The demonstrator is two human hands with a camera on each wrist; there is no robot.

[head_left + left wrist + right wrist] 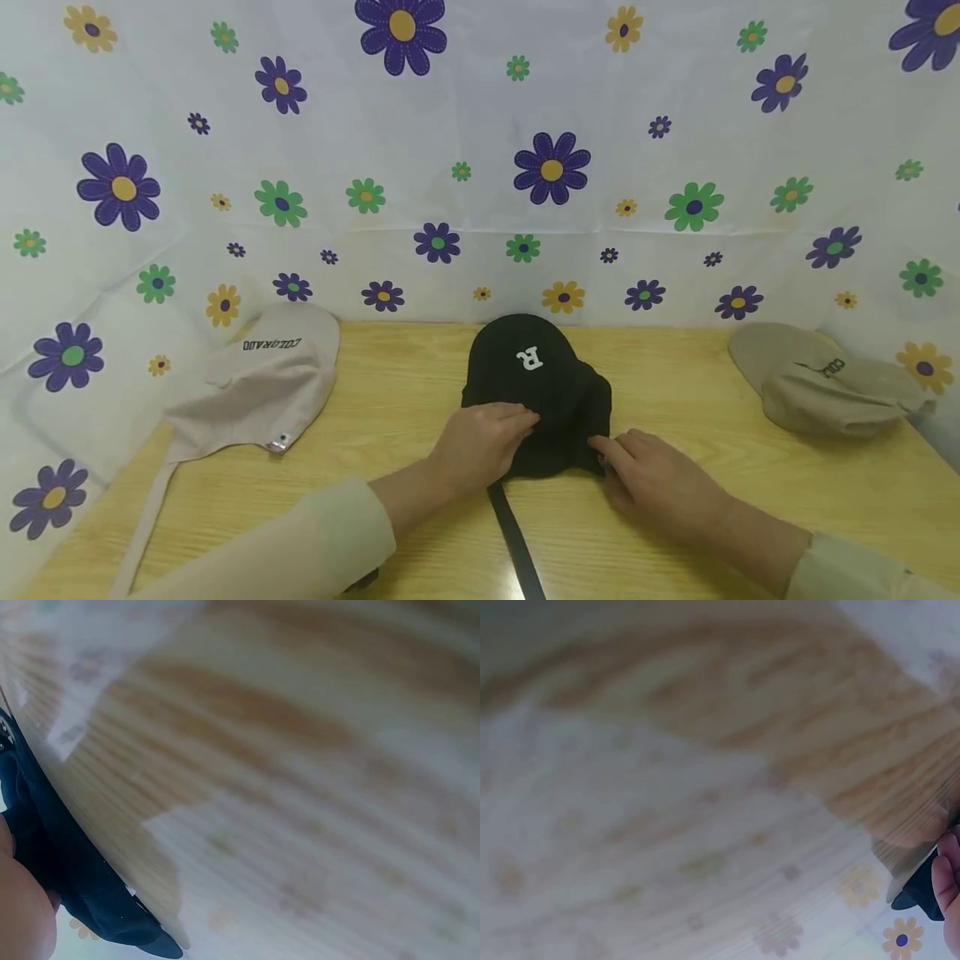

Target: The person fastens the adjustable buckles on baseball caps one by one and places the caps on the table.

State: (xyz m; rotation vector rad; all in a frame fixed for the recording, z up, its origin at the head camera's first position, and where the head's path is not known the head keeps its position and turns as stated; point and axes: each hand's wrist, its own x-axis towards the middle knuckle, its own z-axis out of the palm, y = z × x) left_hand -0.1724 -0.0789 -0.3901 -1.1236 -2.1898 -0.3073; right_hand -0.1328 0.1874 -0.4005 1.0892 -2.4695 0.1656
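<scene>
A black baseball cap [517, 350] with a white letter R lies in the middle of the table, its brim pointing away from me. A long black strap [516, 533] trails from its near edge towards me. My left hand [480, 442] holds the cap's near left side, fingers over the fabric, thumb hidden. At the near right edge, my right hand [656, 479] pinches the rim beside a small metal piece. The left wrist view shows part of the dark cap [67, 862] by the hand; in the right wrist view a small dark part [924, 892] shows beside the fingers.
A pale pink cap [277, 375] marked COLORADO lies at the left, its strap [146, 525] hanging towards the near edge. A tan cap [825, 392] sits at the right. Behind the wooden table [405, 375] hangs a white flowered cloth [465, 117].
</scene>
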